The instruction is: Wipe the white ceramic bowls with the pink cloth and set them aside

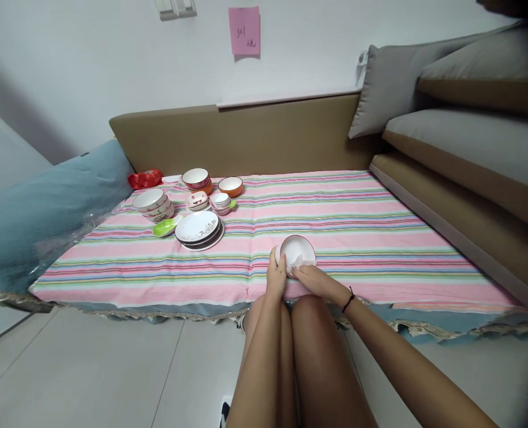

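Observation:
My left hand [276, 274] grips the left rim of a small white bowl with a red edge [306, 245], tilted toward me above the near side of the striped cloth [357, 226]. Inside the bowl lies a white cloth or tissue [296, 260], and my right hand [315, 279] presses on it with closed fingers. A dark band circles my right wrist. My bare knees sit just below both hands.
At the far left of the cloth stand a stack of plates [199, 229], stacked bowls [153, 204], small dishes [222, 202], an orange bowl [231, 186], a green spoon [166, 226] and a red bag [145, 178]. A teal cushion [45, 208] lies left, sofa cushions [460, 142] right.

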`<state>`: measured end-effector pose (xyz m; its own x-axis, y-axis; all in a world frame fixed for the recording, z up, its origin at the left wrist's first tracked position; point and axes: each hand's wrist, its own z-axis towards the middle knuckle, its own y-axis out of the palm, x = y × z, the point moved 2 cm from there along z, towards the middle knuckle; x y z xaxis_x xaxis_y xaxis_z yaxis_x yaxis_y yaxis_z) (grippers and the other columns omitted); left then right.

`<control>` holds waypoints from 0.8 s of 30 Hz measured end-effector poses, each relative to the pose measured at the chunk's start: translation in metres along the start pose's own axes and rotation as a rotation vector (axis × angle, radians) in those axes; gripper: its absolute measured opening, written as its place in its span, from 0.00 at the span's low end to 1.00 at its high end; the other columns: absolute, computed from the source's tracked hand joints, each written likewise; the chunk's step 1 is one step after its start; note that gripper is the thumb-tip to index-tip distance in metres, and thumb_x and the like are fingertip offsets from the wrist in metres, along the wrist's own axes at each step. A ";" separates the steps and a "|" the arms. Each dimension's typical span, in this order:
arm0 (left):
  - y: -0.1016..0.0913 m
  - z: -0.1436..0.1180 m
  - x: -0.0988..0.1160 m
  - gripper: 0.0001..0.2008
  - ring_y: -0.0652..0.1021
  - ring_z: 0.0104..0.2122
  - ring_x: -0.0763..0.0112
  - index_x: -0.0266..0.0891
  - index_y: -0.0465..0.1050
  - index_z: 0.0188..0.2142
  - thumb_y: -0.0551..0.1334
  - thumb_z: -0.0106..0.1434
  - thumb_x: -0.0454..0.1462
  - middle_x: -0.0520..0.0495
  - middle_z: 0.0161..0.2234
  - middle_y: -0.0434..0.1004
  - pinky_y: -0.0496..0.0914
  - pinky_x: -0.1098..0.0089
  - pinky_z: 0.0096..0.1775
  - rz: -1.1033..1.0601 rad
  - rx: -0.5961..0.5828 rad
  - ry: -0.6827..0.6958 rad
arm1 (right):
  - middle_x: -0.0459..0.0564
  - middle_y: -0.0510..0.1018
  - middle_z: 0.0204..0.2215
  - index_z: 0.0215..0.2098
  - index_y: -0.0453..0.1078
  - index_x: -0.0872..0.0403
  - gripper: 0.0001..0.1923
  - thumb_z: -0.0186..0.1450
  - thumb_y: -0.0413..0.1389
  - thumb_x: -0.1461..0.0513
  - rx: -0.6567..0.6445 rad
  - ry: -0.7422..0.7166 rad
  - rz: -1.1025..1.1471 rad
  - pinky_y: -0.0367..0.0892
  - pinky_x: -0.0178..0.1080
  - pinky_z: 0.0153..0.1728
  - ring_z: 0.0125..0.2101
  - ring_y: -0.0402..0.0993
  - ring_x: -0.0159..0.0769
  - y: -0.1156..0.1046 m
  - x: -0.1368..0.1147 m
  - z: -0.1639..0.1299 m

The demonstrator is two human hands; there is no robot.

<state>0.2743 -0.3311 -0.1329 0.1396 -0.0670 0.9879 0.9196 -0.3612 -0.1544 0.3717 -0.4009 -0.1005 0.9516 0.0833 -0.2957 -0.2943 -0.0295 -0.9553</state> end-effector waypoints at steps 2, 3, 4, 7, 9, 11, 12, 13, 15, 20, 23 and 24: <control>0.000 0.000 -0.001 0.29 0.58 0.64 0.63 0.35 0.56 0.61 0.49 0.66 0.48 0.39 0.64 0.56 0.52 0.64 0.62 0.015 -0.002 -0.010 | 0.59 0.80 0.38 0.36 0.74 0.58 0.16 0.69 0.44 0.64 -0.029 -0.018 0.006 0.68 0.41 0.43 0.38 0.77 0.41 -0.004 0.001 -0.003; -0.001 0.001 -0.001 0.29 0.58 0.64 0.63 0.35 0.56 0.61 0.49 0.66 0.48 0.39 0.64 0.56 0.51 0.64 0.62 0.018 -0.003 -0.013 | 0.59 0.80 0.38 0.37 0.74 0.58 0.17 0.70 0.43 0.64 -0.038 -0.022 0.009 0.69 0.41 0.44 0.38 0.77 0.42 -0.004 0.000 -0.004; -0.001 0.001 -0.001 0.29 0.58 0.64 0.62 0.35 0.55 0.61 0.48 0.66 0.48 0.39 0.64 0.55 0.52 0.64 0.62 0.019 -0.002 -0.016 | 0.58 0.80 0.40 0.40 0.73 0.58 0.18 0.70 0.41 0.63 -0.030 -0.028 0.027 0.69 0.41 0.45 0.40 0.77 0.41 -0.004 0.000 -0.004; -0.001 0.001 -0.002 0.28 0.60 0.63 0.63 0.36 0.56 0.61 0.48 0.66 0.48 0.39 0.63 0.57 0.53 0.65 0.62 0.007 -0.016 -0.009 | 0.55 0.73 0.54 0.53 0.67 0.56 0.21 0.71 0.37 0.63 0.067 -0.091 0.130 0.65 0.43 0.53 0.53 0.70 0.39 0.005 -0.001 0.003; -0.001 0.001 -0.002 0.27 0.60 0.63 0.63 0.37 0.57 0.60 0.49 0.66 0.48 0.40 0.63 0.58 0.53 0.65 0.62 -0.004 -0.032 0.000 | 0.57 0.65 0.60 0.58 0.63 0.59 0.23 0.70 0.38 0.64 0.134 -0.116 0.164 0.58 0.47 0.59 0.60 0.60 0.40 0.013 0.000 0.010; -0.001 0.002 -0.003 0.27 0.60 0.63 0.63 0.37 0.57 0.60 0.50 0.66 0.47 0.40 0.63 0.58 0.52 0.64 0.62 -0.015 -0.043 0.007 | 0.60 0.61 0.62 0.60 0.60 0.64 0.24 0.68 0.38 0.64 0.177 -0.062 0.145 0.55 0.50 0.61 0.63 0.54 0.43 0.020 0.004 0.017; -0.001 0.003 -0.003 0.26 0.59 0.63 0.63 0.37 0.58 0.60 0.50 0.66 0.47 0.40 0.63 0.58 0.52 0.64 0.62 -0.019 -0.043 0.010 | 0.61 0.60 0.62 0.61 0.59 0.65 0.25 0.68 0.38 0.64 0.200 -0.011 0.127 0.54 0.50 0.61 0.63 0.53 0.44 0.021 0.005 0.020; -0.002 0.003 -0.003 0.26 0.60 0.63 0.63 0.37 0.59 0.59 0.50 0.65 0.47 0.41 0.63 0.59 0.52 0.64 0.62 -0.024 -0.040 0.011 | 0.61 0.59 0.63 0.61 0.57 0.66 0.26 0.68 0.38 0.64 0.223 0.044 0.106 0.54 0.50 0.61 0.64 0.52 0.44 0.021 0.006 0.022; -0.002 0.004 -0.004 0.25 0.60 0.62 0.63 0.38 0.60 0.58 0.51 0.65 0.47 0.41 0.62 0.61 0.52 0.64 0.62 -0.032 -0.030 0.009 | 0.61 0.59 0.62 0.62 0.56 0.67 0.26 0.68 0.39 0.64 0.253 0.154 0.037 0.54 0.49 0.61 0.63 0.54 0.44 0.018 0.005 0.024; -0.003 0.005 -0.004 0.25 0.63 0.61 0.63 0.38 0.62 0.57 0.52 0.65 0.47 0.41 0.60 0.64 0.54 0.65 0.61 -0.027 -0.021 0.034 | 0.66 0.74 0.50 0.52 0.69 0.66 0.21 0.68 0.41 0.65 0.097 0.198 -0.238 0.56 0.50 0.58 0.52 0.70 0.46 0.005 -0.005 0.016; -0.002 0.006 -0.004 0.25 0.63 0.61 0.63 0.36 0.61 0.58 0.50 0.66 0.46 0.40 0.60 0.63 0.54 0.64 0.62 -0.015 -0.030 0.067 | 0.64 0.80 0.37 0.41 0.75 0.63 0.19 0.69 0.43 0.62 0.009 0.096 -0.275 0.59 0.50 0.54 0.43 0.75 0.45 -0.001 -0.004 0.007; -0.002 0.006 -0.004 0.25 0.63 0.61 0.63 0.37 0.61 0.58 0.50 0.66 0.46 0.40 0.60 0.63 0.53 0.63 0.62 -0.014 -0.035 0.073 | 0.63 0.80 0.35 0.39 0.75 0.62 0.19 0.70 0.43 0.62 -0.010 0.038 -0.254 0.61 0.49 0.52 0.41 0.76 0.44 -0.001 -0.002 0.004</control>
<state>0.2744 -0.3243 -0.1364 0.0982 -0.1291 0.9868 0.9077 -0.3948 -0.1420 0.3698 -0.3973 -0.0989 0.9976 0.0522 -0.0461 -0.0449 -0.0223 -0.9987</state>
